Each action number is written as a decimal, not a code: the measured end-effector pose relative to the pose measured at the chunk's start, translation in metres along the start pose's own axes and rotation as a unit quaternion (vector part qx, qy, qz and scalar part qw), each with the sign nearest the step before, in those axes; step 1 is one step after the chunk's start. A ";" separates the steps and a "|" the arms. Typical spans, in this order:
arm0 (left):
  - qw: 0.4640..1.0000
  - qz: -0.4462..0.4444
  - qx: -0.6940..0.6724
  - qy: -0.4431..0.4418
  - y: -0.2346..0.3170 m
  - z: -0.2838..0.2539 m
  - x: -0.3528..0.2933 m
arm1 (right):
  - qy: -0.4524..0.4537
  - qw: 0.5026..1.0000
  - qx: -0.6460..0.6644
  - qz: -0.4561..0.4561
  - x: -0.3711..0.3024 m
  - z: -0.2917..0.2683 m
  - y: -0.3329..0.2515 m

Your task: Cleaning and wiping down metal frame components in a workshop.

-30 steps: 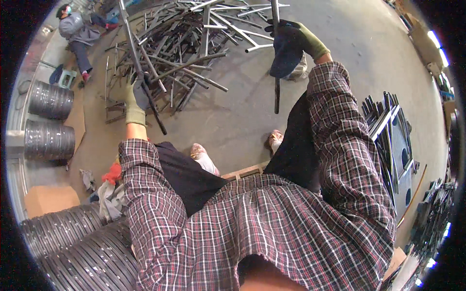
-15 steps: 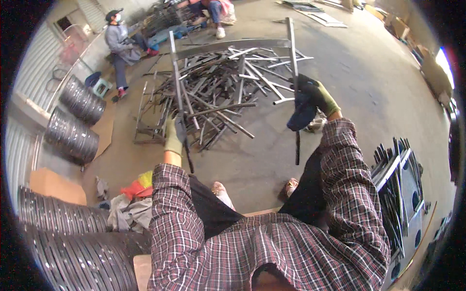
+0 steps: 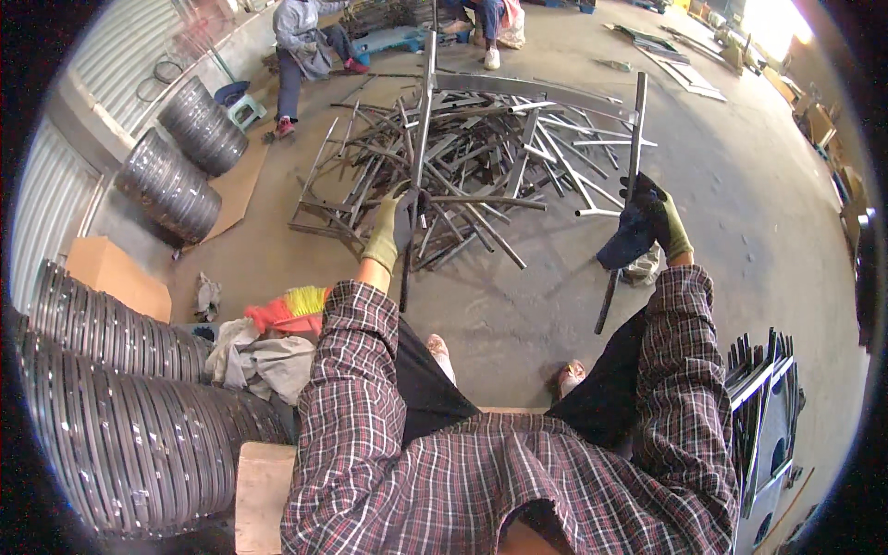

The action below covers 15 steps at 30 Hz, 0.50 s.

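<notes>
In front of me I hold up a metal frame (image 3: 539, 93) with two long bars joined by a flat crossbar near the far end. My left hand (image 3: 396, 227), in a yellow-green glove with dark palm, is closed around its left bar. My gloved right hand (image 3: 664, 220) grips the right bar, with a dark blue cloth (image 3: 627, 240) in the same hand, hanging against the bar. Beyond the frame lies a heap of similar metal frames and bars (image 3: 481, 205) on the floor, partly overlapped by the frame.
Stacks of dark ribbed rings (image 3: 139, 435) stand at my left, beside grey rags (image 3: 268, 356) and a red-and-yellow cloth (image 3: 289, 313). More metal pieces (image 3: 763, 398) lean together at right. Two people sit beyond the heap, one in a grey top (image 3: 301, 28).
The view has swung, so the scene sits further right. The held frame now tilts, its left bar reaching higher than its right. Both hands keep their grip.
</notes>
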<state>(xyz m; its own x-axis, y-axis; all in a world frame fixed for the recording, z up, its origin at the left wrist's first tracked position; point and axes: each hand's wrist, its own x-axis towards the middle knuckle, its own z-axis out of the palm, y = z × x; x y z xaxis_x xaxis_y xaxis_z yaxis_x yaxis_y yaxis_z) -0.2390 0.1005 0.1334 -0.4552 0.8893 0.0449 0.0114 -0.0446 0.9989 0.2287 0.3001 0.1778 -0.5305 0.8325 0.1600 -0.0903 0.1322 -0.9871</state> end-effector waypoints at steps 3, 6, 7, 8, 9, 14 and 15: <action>0.993 -0.065 -0.091 -0.028 0.011 0.028 0.003 | 0.029 0.999 0.031 -0.012 -0.001 -0.027 0.014; 0.993 -0.056 -0.103 -0.015 -0.008 -0.003 0.010 | 0.024 0.999 0.035 -0.009 0.012 -0.019 0.022; 0.993 -0.041 -0.111 -0.016 -0.006 0.004 0.006 | 0.019 0.997 0.072 0.003 0.008 -0.020 0.022; 0.989 0.019 0.142 -0.037 0.025 0.029 -0.016 | 0.066 0.997 0.026 0.012 -0.004 -0.016 0.013; 0.998 0.015 0.048 -0.033 0.018 0.004 -0.011 | 0.057 0.998 0.035 0.005 0.003 -0.005 0.008; 0.998 -0.022 -0.056 -0.022 0.009 0.009 -0.007 | 0.038 0.999 -0.015 -0.011 -0.001 -0.014 0.010; 0.997 -0.038 -0.058 -0.017 0.011 0.010 -0.012 | 0.031 0.996 -0.064 -0.060 0.002 -0.014 0.014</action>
<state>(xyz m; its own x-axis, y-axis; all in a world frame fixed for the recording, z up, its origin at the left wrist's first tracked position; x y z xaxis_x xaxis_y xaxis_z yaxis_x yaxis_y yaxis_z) -0.2245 0.0940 0.1438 -0.4207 0.9068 -0.0280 -0.1251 -0.0274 0.9918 0.2385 0.3110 0.1642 -0.4693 0.8374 0.2801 -0.0402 0.2966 -0.9541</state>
